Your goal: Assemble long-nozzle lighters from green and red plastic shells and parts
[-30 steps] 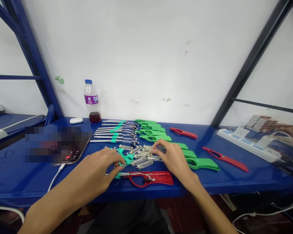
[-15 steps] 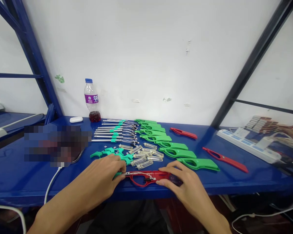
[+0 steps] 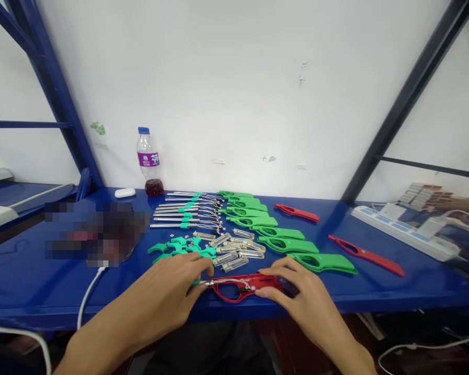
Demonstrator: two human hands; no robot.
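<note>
At the table's front edge my right hand [image 3: 300, 289] is closed round the right end of a red lighter shell [image 3: 260, 283], its hollow inside facing up. My left hand [image 3: 180, 284] pinches a metal lighter tube [image 3: 209, 283] at the shell's left end; a bit of green shows by the fingers. White wires [image 3: 234, 281] and a small black part run from the tube into the shell. Just beyond my hands lie several teal triggers [image 3: 177, 245] and clear fuel tanks [image 3: 235, 264]. Something dark and purple shows beside my right palm.
Behind are rows of metal tubes with wires [image 3: 175, 219] and green lighter shells [image 3: 289, 245]. Two red shells, one farther back [image 3: 297, 212] and one nearer [image 3: 367, 254], lie right. A bottle [image 3: 148, 166], white case [image 3: 125, 193], cable [image 3: 86, 299] and power strip [image 3: 406, 234] surround them.
The view has shifted slightly. Both hands keep their grip on the tube and the red shell, with only small finger movements.
</note>
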